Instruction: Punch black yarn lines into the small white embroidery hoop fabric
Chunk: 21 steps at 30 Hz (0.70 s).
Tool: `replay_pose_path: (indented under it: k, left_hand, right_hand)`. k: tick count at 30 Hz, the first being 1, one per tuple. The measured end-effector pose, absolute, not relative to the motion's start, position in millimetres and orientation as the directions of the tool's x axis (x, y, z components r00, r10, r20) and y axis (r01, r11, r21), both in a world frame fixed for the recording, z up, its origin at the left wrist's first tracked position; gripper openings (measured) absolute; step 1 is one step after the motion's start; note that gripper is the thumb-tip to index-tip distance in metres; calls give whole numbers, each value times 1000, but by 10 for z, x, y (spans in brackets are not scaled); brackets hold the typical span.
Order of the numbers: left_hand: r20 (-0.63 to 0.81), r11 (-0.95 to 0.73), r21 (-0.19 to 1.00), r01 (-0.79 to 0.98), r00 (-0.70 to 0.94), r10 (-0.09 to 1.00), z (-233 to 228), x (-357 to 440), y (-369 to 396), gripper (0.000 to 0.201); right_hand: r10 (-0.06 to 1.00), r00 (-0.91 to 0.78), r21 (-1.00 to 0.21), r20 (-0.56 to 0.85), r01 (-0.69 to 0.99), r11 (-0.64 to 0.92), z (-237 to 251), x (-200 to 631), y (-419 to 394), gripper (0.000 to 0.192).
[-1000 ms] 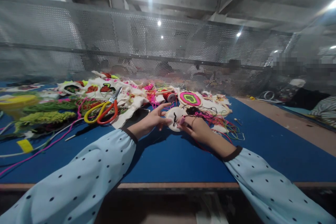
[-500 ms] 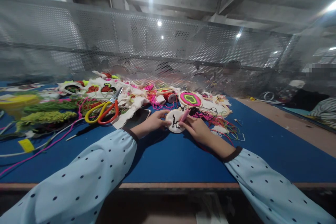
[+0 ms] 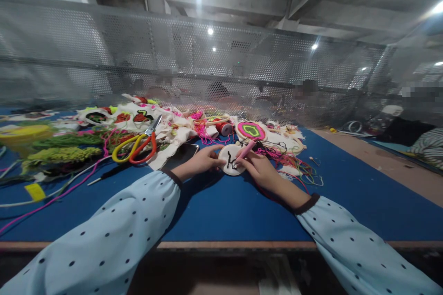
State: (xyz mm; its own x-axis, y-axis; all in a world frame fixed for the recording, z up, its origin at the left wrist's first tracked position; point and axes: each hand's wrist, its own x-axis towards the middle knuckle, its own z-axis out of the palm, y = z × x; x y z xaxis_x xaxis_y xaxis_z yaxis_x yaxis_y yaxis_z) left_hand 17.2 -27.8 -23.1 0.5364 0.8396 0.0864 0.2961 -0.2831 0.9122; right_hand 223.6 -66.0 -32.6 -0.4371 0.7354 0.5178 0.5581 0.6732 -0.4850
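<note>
A small round embroidery hoop (image 3: 232, 159), its white cloth marked with black stitches, is held tilted on the blue desk (image 3: 221, 207) between two hands. The left hand (image 3: 200, 161) is closed on the hoop's left rim, fingertips touching the frame. The right hand (image 3: 259, 168) is clamped around a pink punch needle (image 3: 246, 149), whose tip is pressed to the cloth near the black stitching. Compared with half a second earlier, the hoop and both hands are seen in nearly the same place, the needle having been tilted slightly more upright; a second earlier the left fingers were spread wide over the hoop and the needle was scarcely seen.

Just behind the hoop, a finished round piece (image 3: 251, 130) in pink and green is laid flat, with tangled pink and green threads (image 3: 294, 163) strewn to the right of the hands. A red thread spool (image 3: 223, 126) is lying near the back. A dark phone (image 3: 180, 156) is placed just beside the left wrist. Further left, yellow-and-orange-handled scissors (image 3: 136, 143) are rested on a heap of white embroidered cloths (image 3: 134, 117), and green yarn bundles (image 3: 58, 153) are spread beside a yellow container (image 3: 20, 134), its contents not discernible. A perforated metal screen (image 3: 221, 64) is set behind the desk.
</note>
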Motion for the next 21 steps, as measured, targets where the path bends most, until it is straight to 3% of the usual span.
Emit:
replay_pose_path:
  k: [12, 21]
  left_hand:
    - [51, -274, 906, 322, 560, 827, -195, 169, -289, 57]
    - [29, -205, 938, 279, 528, 849, -154, 183, -377, 55]
  right_hand:
    - [739, -466, -445, 487, 595, 669, -327, 2232, -654, 22]
    - [672, -525, -453, 521, 497, 740, -325, 2245, -650, 22]
